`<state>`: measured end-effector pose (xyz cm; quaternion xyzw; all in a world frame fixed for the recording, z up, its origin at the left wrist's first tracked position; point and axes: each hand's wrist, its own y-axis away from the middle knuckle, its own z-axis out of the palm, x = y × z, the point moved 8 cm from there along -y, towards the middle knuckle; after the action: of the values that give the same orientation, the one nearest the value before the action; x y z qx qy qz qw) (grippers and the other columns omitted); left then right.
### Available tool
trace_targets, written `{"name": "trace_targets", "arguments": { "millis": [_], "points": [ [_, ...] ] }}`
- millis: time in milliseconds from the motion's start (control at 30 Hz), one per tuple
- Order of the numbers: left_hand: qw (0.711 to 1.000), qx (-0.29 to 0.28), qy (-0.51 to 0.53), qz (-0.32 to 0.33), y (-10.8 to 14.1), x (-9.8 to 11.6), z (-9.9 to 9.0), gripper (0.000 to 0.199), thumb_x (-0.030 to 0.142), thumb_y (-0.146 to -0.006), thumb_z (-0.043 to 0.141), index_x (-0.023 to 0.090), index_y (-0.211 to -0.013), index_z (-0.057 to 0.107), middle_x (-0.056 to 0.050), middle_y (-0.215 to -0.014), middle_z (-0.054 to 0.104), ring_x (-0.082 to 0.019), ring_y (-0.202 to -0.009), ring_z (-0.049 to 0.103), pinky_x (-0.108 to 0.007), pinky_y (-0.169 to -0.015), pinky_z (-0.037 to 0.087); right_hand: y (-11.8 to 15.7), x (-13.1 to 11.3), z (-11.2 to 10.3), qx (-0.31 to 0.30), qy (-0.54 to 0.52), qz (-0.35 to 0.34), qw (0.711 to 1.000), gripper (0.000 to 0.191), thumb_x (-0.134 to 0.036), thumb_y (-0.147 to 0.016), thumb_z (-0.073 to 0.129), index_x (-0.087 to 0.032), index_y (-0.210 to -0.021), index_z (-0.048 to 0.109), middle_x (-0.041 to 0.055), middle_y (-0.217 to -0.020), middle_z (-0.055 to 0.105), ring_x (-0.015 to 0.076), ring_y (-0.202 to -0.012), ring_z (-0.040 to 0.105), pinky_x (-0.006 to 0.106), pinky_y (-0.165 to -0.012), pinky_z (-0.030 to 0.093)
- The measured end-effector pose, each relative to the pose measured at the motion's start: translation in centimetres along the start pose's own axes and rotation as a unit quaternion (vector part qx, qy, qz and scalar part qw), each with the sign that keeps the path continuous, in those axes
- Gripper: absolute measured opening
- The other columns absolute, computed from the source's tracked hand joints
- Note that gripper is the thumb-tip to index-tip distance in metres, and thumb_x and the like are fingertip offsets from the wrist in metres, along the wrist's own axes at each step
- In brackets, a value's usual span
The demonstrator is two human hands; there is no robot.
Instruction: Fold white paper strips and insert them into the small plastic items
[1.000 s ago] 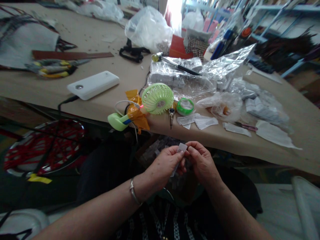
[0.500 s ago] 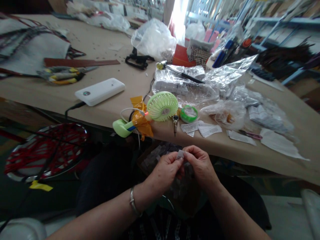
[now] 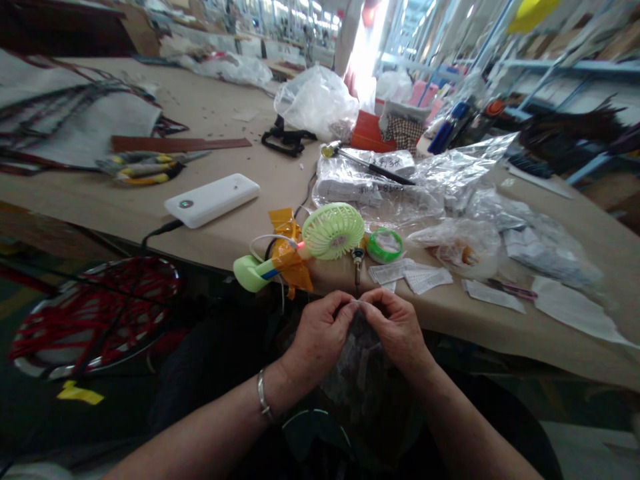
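My left hand and my right hand meet fingertip to fingertip just off the table's front edge. Pinched between them is a small white piece, seen nearly edge-on. Right behind the fingertips, the metal tip of a soldering-iron-like tool points down over the edge. A green fan is fixed beside it with orange tape. To the right stand a green round container and printed white labels. Below my hands, a dim heap of small pale pieces shows.
On the table lie a white power bank, pliers, a brown strip and a black-handled hammer on plastic-wrapped packs. Clear bags and scissors are at the right. A red-laced round frame stands lower left.
Both hands have risen slightly toward the tool tip, and the white piece has turned from face-on to nearly edge-on. The whole view has shifted, with the table lower in the picture.
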<state>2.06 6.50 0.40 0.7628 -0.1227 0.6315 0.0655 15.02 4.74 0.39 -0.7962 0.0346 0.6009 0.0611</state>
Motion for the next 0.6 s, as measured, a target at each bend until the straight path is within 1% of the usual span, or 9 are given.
{"name": "trace_targets", "arguments": {
  "millis": [167,367,600],
  "points": [
    [0.999,0.004,-0.04,0.024,-0.55,0.36,-0.18,0.017,0.02,-0.082,0.049,0.015,-0.073,0.062,0.003,-0.064,0.059,-0.009,-0.061,0.052,-0.019,-0.057,0.039,-0.38,-0.12,0.0,0.016,0.025,-0.013,0.999,0.01,-0.026,-0.075,0.057,-0.016,-0.072,0.059,-0.0026,-0.063,0.054,0.0093,-0.058,0.045,0.02,-0.054,0.038],
    [0.997,0.001,-0.076,0.034,-0.73,0.54,-0.19,0.019,0.023,-0.084,0.048,0.015,-0.074,0.062,0.002,-0.064,0.059,-0.009,-0.06,0.052,-0.019,-0.057,0.038,-0.6,-0.19,-0.05,0.024,0.028,-0.029,0.999,0.008,-0.023,-0.075,0.055,-0.016,-0.073,0.058,-0.0032,-0.062,0.053,0.009,-0.057,0.045,0.02,-0.055,0.038],
    [0.996,0.002,-0.081,0.043,-1.13,0.48,-0.19,0.019,0.023,-0.084,0.048,0.015,-0.074,0.062,0.002,-0.065,0.059,-0.009,-0.06,0.052,-0.019,-0.059,0.038,-0.91,-0.56,-0.19,0.03,0.045,-0.051,0.997,0.008,-0.022,-0.076,0.054,-0.016,-0.072,0.058,-0.003,-0.063,0.053,0.0096,-0.059,0.046,0.021,-0.058,0.039]
  ]
}}
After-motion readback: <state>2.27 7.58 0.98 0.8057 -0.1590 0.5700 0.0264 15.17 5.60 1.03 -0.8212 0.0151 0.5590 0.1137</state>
